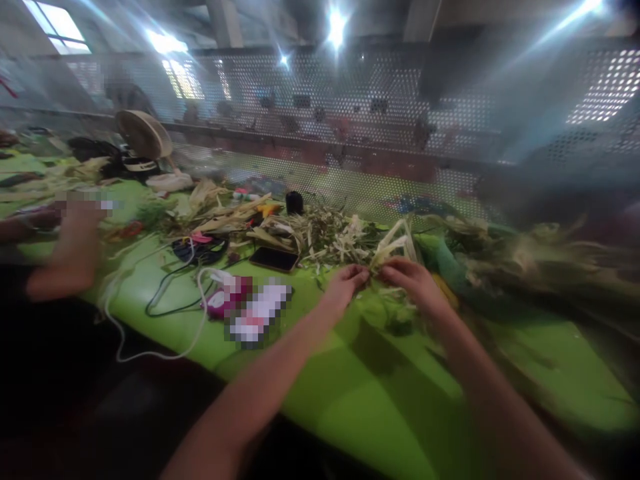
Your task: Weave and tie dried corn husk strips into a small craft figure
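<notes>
Pale dry strips that look like corn husk rise between my two hands above the green table. My left hand is closed, its thumb and fingers pinched at the lower end of the strips. Just to the right, my right hand is closed the same way on the strips, fingertips nearly touching those of the left. Exactly where each fingertip grips is too blurred to make out. Behind my hands lies a heap of torn husk scraps.
A dark phone, a blurred-out phone-like item and a magenta device with a white cable lie left. A co-worker's hand is farther left. Husks are piled right. A perforated panel stands behind.
</notes>
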Action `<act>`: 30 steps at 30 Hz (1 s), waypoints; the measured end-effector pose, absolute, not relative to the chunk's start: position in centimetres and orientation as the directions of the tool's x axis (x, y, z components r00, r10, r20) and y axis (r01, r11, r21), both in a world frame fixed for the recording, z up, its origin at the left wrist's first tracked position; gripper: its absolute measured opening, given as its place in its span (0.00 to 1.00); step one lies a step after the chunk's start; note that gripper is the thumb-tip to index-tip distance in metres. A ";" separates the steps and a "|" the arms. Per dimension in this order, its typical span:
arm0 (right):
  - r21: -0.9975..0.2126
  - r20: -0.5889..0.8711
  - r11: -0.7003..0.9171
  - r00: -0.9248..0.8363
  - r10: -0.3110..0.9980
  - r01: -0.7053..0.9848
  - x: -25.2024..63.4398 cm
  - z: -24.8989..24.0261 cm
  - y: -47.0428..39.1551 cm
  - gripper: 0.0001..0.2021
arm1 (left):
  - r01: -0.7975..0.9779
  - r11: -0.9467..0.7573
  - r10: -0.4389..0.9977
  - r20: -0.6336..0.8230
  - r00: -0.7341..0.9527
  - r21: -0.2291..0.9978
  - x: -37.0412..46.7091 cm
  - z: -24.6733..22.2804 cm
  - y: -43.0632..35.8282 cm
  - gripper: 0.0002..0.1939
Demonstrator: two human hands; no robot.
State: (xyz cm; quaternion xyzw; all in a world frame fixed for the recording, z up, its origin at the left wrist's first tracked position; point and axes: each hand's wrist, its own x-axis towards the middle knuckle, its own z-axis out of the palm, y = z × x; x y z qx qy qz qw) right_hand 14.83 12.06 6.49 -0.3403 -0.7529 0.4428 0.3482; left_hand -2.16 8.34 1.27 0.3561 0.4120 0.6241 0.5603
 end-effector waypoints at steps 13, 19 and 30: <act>-0.979 0.204 0.204 -0.168 0.964 -0.018 14.6 5.2 13.5 0.11 | -0.106 -0.087 0.994 0.093 0.054 0.991 -2.2 1.3 7.8 0.15; -0.987 0.095 0.068 -0.181 0.979 -0.148 14.4 4.6 13.7 0.11 | -0.208 -0.084 0.992 0.102 0.074 0.974 -2.0 2.1 7.4 0.17; -0.944 0.326 0.323 -0.039 0.945 -0.061 14.1 5.8 12.4 0.16 | -0.176 -0.074 0.996 0.064 -0.066 0.982 -2.3 0.1 8.5 0.15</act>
